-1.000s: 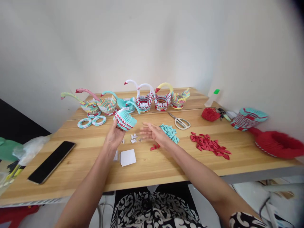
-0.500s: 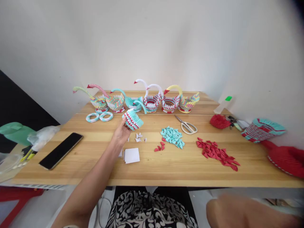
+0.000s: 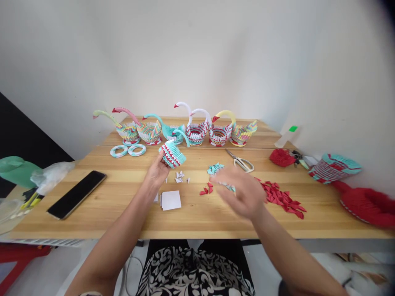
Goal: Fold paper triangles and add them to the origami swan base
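Observation:
My left hand (image 3: 158,169) grips a folded-paper piece (image 3: 173,154) in teal, red and white, tilted above the middle of the table. Over the teal paper pieces (image 3: 215,168) hovers my right hand (image 3: 242,191), blurred by motion, hiding much of that pile; whether its fingers hold anything cannot be made out. Red paper pieces (image 3: 282,198) lie to its right, and a few more red ones (image 3: 206,190) to its left. Small white folded pieces (image 3: 179,177) and a stack of white paper squares (image 3: 171,200) are near my left hand.
Paper swan baskets (image 3: 196,132) line the table's back. Two paper rings (image 3: 137,150) lie at left, above a black phone (image 3: 77,194). Scissors (image 3: 243,163) rest behind the teal pile. A green-capped bottle (image 3: 285,137) and red paper work (image 3: 367,204) are at right.
My right hand has come up from the lower right edge to above the teal pile. My left hand still holds the paper piece in nearly the same place. The view has shifted slightly.

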{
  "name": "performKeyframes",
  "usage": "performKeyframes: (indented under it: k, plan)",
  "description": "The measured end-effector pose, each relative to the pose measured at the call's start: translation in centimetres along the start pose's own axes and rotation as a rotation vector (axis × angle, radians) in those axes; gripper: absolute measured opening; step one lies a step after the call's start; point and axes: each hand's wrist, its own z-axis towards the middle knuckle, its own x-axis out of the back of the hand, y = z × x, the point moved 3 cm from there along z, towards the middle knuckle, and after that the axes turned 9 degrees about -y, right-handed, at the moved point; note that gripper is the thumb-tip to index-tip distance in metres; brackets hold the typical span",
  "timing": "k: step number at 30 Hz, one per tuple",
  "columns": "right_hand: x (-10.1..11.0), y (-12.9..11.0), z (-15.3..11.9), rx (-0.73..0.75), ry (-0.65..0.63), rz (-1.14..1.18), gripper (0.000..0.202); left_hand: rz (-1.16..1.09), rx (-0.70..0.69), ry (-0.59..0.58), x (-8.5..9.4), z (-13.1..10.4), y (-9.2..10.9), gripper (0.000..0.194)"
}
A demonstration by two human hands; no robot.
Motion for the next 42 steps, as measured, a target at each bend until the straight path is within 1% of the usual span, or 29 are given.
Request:
performKeyframes:
  k: [2,3,4,5,7,10,12,14,17,21,28,34,42]
  plan:
    - [1.0,3.9,4.6,-0.097,0.029,-0.251,0.04,-0.008,0.005,0.0,0.0,0.0,0.0,0.034]
    - [1.4,6.0,6.7,-0.173,0.014,-0.378,0.044,-0.012,0.009,0.001,0.0,0.0,-0.1,0.033]
    - [1.8,8.1,8.5,-0.269,-0.012,-0.49,0.049,-0.016,0.012,0.005,0.0,0.0,-0.1,0.032]
    - [2.0,9.9,10.0,-0.339,-0.074,-0.581,0.052,-0.019,0.014,0.008,0.1,0.0,-0.1,0.031]
    - [2.0,12.3,12.0,-0.391,-0.176,-0.74,0.056,-0.02,0.008,0.006,0.0,0.0,-0.1,0.03]
    - [1.1,14.1,13.7,-0.458,-0.291,-0.92,0.059,-0.019,0.003,-0.006,-0.1,-0.1,0.1,0.028]
    - [0.4,14.6,14.5,-0.48,-0.334,-0.968,0.06,-0.021,0.001,0.0,-0.2,-0.1,0.2,0.027]
    - [0.0,15.0,15.3,-0.486,-0.344,-0.983,0.06,-0.026,0.0,0.01,-0.3,-0.1,0.3,0.026]
    - [-0.1,15.7,16.1,-0.491,-0.345,-0.996,0.06,-0.032,-0.006,0.011,-0.4,-0.2,0.4,0.026]
    - [0.0,16.4,16.3,-0.495,-0.351,-1.005,0.058,-0.036,-0.002,0.004,-0.6,-0.3,0.4,0.027]
    - [-0.1,15.8,16.5,-0.463,-0.359,-1.017,0.054,-0.046,0.019,-0.003,-0.5,-0.2,0.3,0.03]
    - [-0.7,15.9,16.7,-0.472,-0.391,-1.024,0.054,-0.044,0.022,-0.002,-0.5,-0.2,0.4,0.03]
    - [-1.1,15.7,16.9,-0.467,-0.385,-1.023,0.055,-0.043,0.027,0.014,-0.7,-0.2,0.4,0.03]
